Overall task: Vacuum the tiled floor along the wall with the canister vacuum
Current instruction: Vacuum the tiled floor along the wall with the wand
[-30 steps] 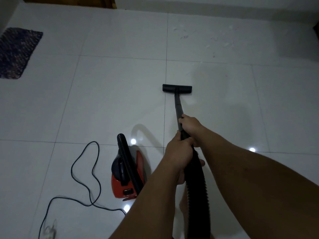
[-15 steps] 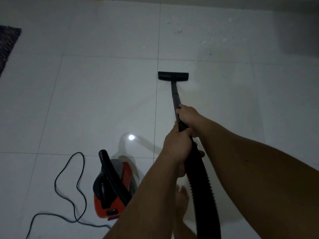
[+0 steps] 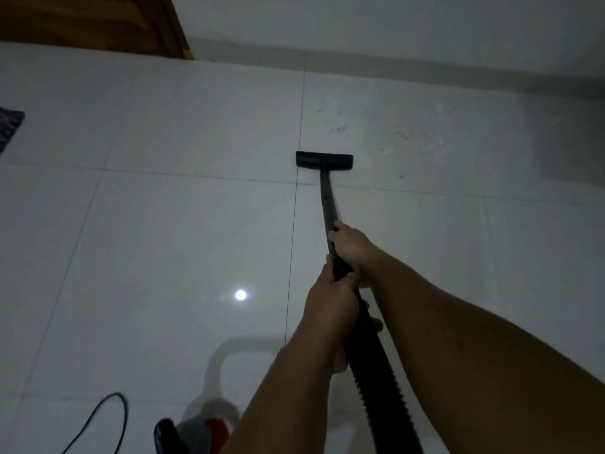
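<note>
Floor tiles (image 3: 170,231), pale and glossy, fill nearly the whole view and run up to the wall (image 3: 393,24) at the top, where a low skirting strip meets them. A wooden door (image 3: 91,24) stands at the upper left. Both forearms reach in from the lower right. The black ribbed hose (image 3: 376,381) rises between them and joins the thin black tube (image 3: 327,201), which slopes forward and down to the flat nozzle (image 3: 324,160). That nozzle lies flat on the tile, just right of a grout line and near the wall, with faint specks of dust (image 3: 406,136) scattered on the tile beyond it (they are hard to make out in the dim light). The right hand (image 3: 352,250) is clenched around the tube farther forward; the left hand (image 3: 330,299) is wrapped around it just behind, where tube meets hose. The vacuum body (image 3: 199,434), red and grey, sits cut off at the bottom edge, left of the arms. A black cord (image 3: 114,417) loops beside it. A dark mat (image 3: 8,126) pokes in at the left edge. One bright light spot (image 3: 240,294) shines on the tile.
</note>
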